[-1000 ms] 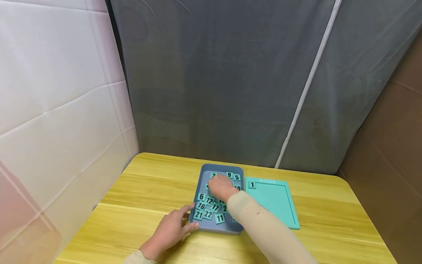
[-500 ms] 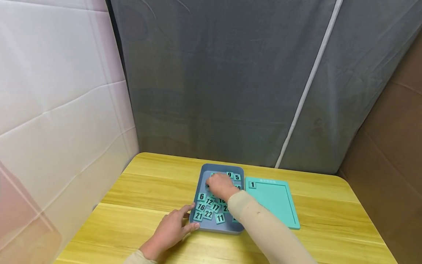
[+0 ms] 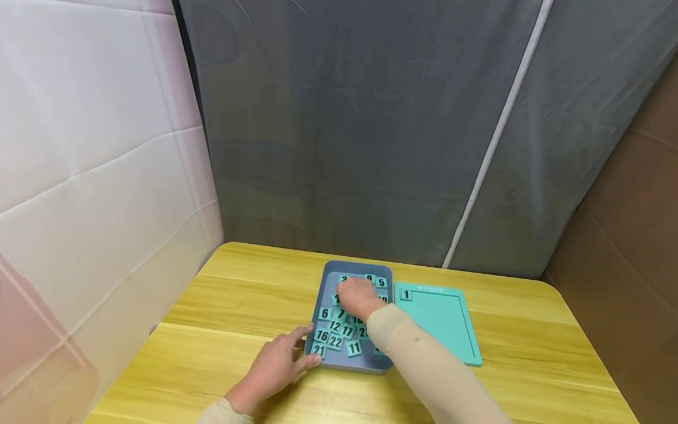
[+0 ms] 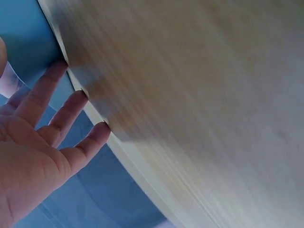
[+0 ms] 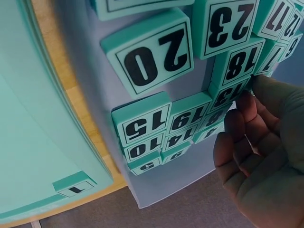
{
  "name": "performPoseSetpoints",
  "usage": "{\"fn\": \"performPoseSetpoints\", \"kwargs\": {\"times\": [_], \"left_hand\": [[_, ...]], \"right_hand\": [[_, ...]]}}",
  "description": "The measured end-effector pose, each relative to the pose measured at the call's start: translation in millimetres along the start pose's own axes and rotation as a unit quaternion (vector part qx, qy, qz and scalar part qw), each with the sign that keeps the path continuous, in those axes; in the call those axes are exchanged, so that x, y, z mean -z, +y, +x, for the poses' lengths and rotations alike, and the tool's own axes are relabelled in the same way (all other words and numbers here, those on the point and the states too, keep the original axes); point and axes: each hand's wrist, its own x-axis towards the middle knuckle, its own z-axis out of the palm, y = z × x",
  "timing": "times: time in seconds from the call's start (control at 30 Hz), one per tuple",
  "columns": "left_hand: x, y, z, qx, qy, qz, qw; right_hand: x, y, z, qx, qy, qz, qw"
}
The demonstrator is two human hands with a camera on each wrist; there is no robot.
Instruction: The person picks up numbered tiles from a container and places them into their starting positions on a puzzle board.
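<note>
A grey-blue tray (image 3: 341, 359) holds several green number tiles, among them tile 6 (image 3: 325, 313), tile 7 (image 3: 341, 313) and tile 21 (image 3: 318, 351). At its near left corner rests my left hand (image 3: 275, 365), thumb at the near rim and index finger against the left wall; in the left wrist view its other fingers are spread at the table edge. Inside the tray, my right hand (image 3: 357, 297) has its fingers bent down among the far tiles. Its thumb and index fingertips sit close together beside tile 13 (image 5: 229, 95); I cannot tell whether they pinch a tile.
Right of the tray lies a green board (image 3: 439, 321) with a raised frame, tile 1 (image 3: 405, 294) in its far left corner. Both stand on a yellow wooden table (image 3: 254, 282). Dark curtain (image 3: 339, 147) hangs behind, with a white wall panel (image 3: 95, 147) at the left.
Tile 7 shows beside my right hand now. Tile 12 has shifted slightly left and tile 21 has slid nearer the front. My left hand has kept its place.
</note>
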Motion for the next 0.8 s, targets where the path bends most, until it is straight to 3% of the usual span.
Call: {"fn": "performPoseSetpoints", "kwargs": {"times": [0.2, 0.47, 0.63, 0.8], "left_hand": [[-1.0, 3.3, 0.8, -0.005, -0.002, 0.003, 1.0000], [-3.4, 4.1, 3.5, -0.011, -0.003, 0.006, 0.9999], [-3.4, 3.3, 5.3, -0.013, -0.005, 0.001, 0.9999], [-3.1, 1.3, 6.3, -0.011, -0.001, -0.003, 0.9999]], "right_hand": [[1.1, 5.8, -5.3, -0.028, -0.009, 0.047, 0.998], [-0.3, 13.0, -7.2, -0.035, -0.008, 0.025, 0.999], [3.5, 18.4, -9.3, -0.018, 0.019, 0.018, 1.000], [11.5, 30.9, -16.1, 0.006, 0.058, 0.047, 0.997]]}}
